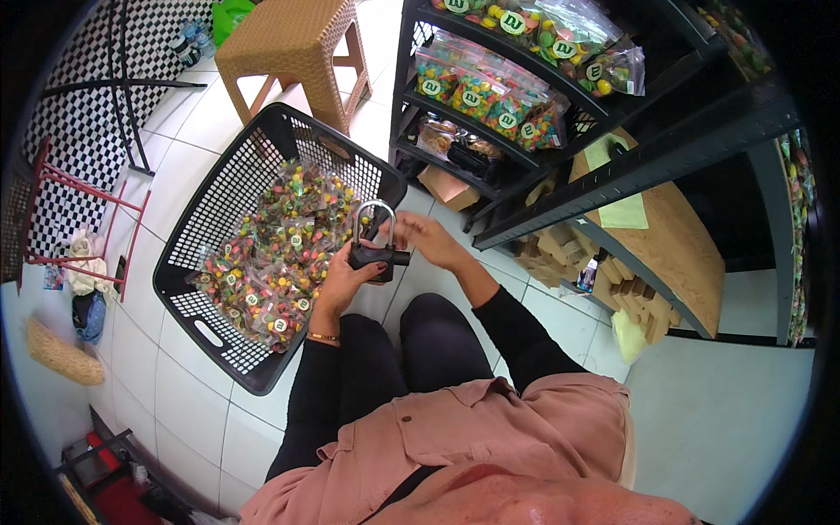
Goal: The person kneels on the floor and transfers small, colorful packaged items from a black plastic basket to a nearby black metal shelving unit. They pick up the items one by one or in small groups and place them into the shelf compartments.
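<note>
I hold a black padlock point(374, 256) with a silver shackle above my knees. My left hand point(343, 278) grips its black body from below. My right hand point(422, 238) is at the shackle and the lock's right end, fingers closed on it. Just left of the lock stands a black plastic basket point(226, 188) on the tiled floor, filled with several clear bags of colourful candy point(271, 258). My legs in black trousers reach forward beneath the lock.
A black metal shelf rack point(490, 144) to the right carries more bagged candy point(490, 96). A brown woven plastic stool point(293, 44) stands behind the basket. Wooden blocks point(560, 249) lie under a wooden board point(678, 245). A red frame point(83, 206) stands at the left.
</note>
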Available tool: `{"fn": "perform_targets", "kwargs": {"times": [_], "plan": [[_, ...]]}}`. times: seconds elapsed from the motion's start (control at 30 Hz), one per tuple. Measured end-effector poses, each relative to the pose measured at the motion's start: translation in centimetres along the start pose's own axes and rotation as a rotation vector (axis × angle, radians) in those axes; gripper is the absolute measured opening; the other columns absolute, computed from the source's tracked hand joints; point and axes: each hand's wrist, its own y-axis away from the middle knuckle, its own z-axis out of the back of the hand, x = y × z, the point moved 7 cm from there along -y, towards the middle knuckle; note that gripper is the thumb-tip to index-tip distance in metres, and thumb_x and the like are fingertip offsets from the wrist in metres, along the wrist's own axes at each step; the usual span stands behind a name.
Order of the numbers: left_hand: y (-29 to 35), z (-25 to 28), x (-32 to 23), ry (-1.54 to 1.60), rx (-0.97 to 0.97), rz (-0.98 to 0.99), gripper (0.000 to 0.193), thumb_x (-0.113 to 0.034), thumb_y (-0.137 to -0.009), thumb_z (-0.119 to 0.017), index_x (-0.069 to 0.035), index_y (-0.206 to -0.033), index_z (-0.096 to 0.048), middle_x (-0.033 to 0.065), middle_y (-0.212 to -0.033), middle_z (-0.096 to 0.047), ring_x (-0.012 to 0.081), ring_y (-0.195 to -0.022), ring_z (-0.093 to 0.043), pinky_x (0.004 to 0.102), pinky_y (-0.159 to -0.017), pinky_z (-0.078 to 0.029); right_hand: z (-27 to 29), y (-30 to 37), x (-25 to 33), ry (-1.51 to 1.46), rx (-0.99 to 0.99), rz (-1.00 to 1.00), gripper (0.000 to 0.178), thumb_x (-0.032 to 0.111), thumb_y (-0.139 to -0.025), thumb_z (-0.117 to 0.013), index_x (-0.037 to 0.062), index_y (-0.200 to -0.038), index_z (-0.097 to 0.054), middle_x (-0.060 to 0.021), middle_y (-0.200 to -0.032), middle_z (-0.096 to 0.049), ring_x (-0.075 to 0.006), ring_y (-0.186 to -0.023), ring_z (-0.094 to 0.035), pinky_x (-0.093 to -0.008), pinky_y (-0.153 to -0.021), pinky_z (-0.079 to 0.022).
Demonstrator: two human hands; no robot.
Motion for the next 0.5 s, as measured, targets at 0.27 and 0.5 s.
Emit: {"fn": "perform_targets", "kwargs": {"times": [0.27, 0.5], "plan": [[0.4, 3.0, 0.7, 0.178, -0.280, -0.081, 0.027, -0.010, -0.084, -0.071, -0.003, -0.106, -0.058, 0.0085, -0.095, -0.065, 0.0161, -0.080, -0.066, 0.0347, -0.062, -0.061, 15.5, -2.4, -13.1, 1.338, -0.516, -0.367, 0.025, 0.005, -0.091, -0.050, 0.0036, -0.114, -0.057, -0.0191, -0.128, -0.049, -0.0349, -0.096, -0.065, -0.0453, -0.078, -0.055], [0.5, 1.7, -0.3, 0.063, -0.258, -0.079, 0.029, -0.008, -0.082, -0.073, -0.002, -0.105, -0.057, 0.0089, -0.094, -0.065, 0.0163, -0.077, -0.066, 0.0338, -0.064, -0.061, 18.5, 0.2, -16.7, 1.293, -0.713, -0.468, 0.018, 0.011, -0.091, -0.050, 0.0015, -0.104, -0.057, -0.0195, -0.124, -0.054, -0.0393, -0.098, -0.064, -0.0480, -0.081, -0.054]]}}
